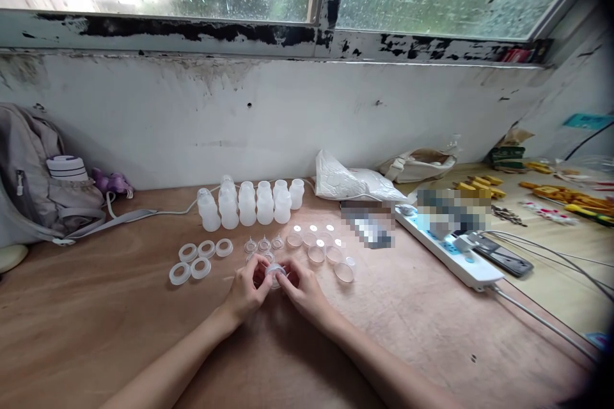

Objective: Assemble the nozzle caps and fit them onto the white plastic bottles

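Observation:
Between the fingertips of my left hand (249, 287) and my right hand (303, 289) is a translucent bottle collar ring (275, 270), gripped from both sides. My fingers hide part of it, so I cannot tell whether a nipple sits inside. Just beyond my hands stand several clear bottle nipples (263, 243), tips up. On the left lie several loose collar rings (200, 268). Clear round caps (316, 255) are spread to the right of the nipples. Several frosted small baby bottles (247, 204) stand upright and uncovered in a cluster at the back.
A white power strip (448, 249) with plugs and cables runs along the right. White plastic packaging (355, 184) and a beige bag (419, 165) rest against the wall. A grey backpack (29, 166) stands at left. Yellow tools (566, 195) lie far right.

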Demonstrator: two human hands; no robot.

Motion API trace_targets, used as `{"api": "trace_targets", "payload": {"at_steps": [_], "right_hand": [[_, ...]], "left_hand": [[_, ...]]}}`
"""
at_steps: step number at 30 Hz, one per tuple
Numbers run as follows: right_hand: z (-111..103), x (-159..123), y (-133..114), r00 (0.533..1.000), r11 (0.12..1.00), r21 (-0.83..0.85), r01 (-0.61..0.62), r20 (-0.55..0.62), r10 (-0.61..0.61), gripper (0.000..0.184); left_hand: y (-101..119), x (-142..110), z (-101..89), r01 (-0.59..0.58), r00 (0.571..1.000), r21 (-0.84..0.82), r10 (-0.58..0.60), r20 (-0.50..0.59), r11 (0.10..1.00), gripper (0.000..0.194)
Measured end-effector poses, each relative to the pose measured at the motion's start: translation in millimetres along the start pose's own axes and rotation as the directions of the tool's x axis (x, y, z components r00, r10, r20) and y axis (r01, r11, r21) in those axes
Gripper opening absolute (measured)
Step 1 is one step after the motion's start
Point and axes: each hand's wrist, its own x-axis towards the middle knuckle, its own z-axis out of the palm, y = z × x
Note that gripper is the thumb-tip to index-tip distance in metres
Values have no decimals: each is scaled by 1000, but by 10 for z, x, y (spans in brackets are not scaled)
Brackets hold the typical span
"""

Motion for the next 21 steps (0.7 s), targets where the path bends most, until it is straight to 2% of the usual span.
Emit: {"api": "trace_targets", "payload": {"at_steps": [3, 7, 10, 13, 18, 21], "right_hand": [[-2, 13, 17, 999, 997, 73, -10, 39, 7, 17], [8, 34, 37, 988, 972, 211, -100, 136, 72, 24], [18, 46, 57, 983, 954, 266, -136, 159, 96, 23], [21, 47, 78, 986, 962, 243, -126, 134, 96, 20], [36, 38, 109, 995, 990, 121, -76, 69, 68, 16], [58, 34, 117, 998, 995, 76, -62, 24, 61, 18]], "left_hand": [[-8, 7, 7, -2, 1000, -31, 3, 16, 1000, 13], [-26, 5, 21, 11, 999, -45, -9, 34, 999, 14], [-33, -2, 25, 0, 998, -35, 2, 61, 999, 12], [-38, 2, 23, 6, 997, -40, -2, 78, 999, 13], [-62, 37, 29, 111, 990, -104, -102, 94, 988, 13], [-76, 44, 32, 111, 991, -86, -104, 83, 990, 11]]}}
